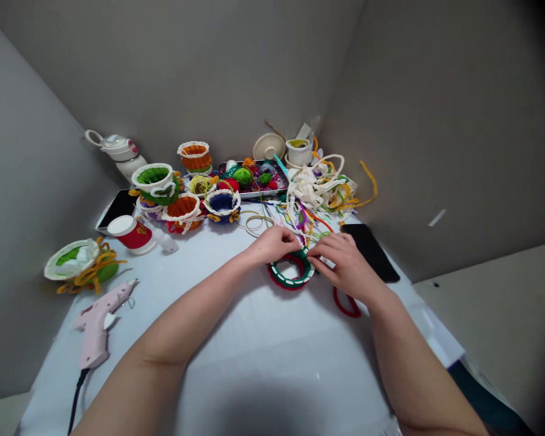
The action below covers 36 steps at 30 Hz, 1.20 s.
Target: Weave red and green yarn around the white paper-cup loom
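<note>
Probably light and springy, the green-and-red yarn ring [294, 283], just right of the frame's centre, suits a gentle rim hold; the left hand [276, 243] pinches its upper edge, while the right hand's [338, 259] grip is unclear

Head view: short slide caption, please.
Left hand and right hand at the rim of a green-and-red yarn ring, pink glue gun lying off to the left.

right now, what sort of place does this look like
Likely a small craft workspace: a pink glue gun lies on the table, a tray holds balls of yarn, and small decorated baskets stand nearby.
</note>
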Available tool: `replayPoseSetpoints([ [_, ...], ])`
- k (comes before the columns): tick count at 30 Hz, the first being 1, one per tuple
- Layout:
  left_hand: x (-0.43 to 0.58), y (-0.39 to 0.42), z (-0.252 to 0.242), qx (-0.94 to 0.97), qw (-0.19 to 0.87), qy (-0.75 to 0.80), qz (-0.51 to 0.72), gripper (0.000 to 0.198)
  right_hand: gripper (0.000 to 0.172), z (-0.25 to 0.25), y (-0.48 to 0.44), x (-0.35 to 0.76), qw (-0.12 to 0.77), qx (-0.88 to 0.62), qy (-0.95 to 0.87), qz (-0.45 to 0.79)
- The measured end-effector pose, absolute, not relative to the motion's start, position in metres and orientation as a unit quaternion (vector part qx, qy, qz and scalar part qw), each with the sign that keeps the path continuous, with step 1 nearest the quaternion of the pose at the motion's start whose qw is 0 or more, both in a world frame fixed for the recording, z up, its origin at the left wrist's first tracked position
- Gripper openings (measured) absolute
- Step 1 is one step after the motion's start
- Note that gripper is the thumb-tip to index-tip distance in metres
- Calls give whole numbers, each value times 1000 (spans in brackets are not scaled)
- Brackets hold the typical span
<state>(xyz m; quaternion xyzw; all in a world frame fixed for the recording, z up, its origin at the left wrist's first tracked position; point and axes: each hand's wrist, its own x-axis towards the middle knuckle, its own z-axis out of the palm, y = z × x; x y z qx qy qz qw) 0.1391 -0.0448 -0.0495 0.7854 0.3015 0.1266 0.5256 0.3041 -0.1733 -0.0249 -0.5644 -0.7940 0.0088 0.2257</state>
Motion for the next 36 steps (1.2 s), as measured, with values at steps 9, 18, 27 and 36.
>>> replayPoseSetpoints([
  [9, 139, -44, -49, 777, 540, 301, 119, 28, 13, -21, -180, 321, 229, -557, -796, 65],
  [18, 138, -44, -43, 771, 541, 315, 113, 23, 14, -24, -178, 323, 200, -558, -799, 103],
  [27, 130, -42, -24, 789, 528, 307, 61, 17, 18, -41, -161, 314, 222, -560, -784, 148],
  [36, 137, -50, -33, 790, 539, 272, 103, 25, 15, -39, -164, 318, 225, -568, -775, 164],
])
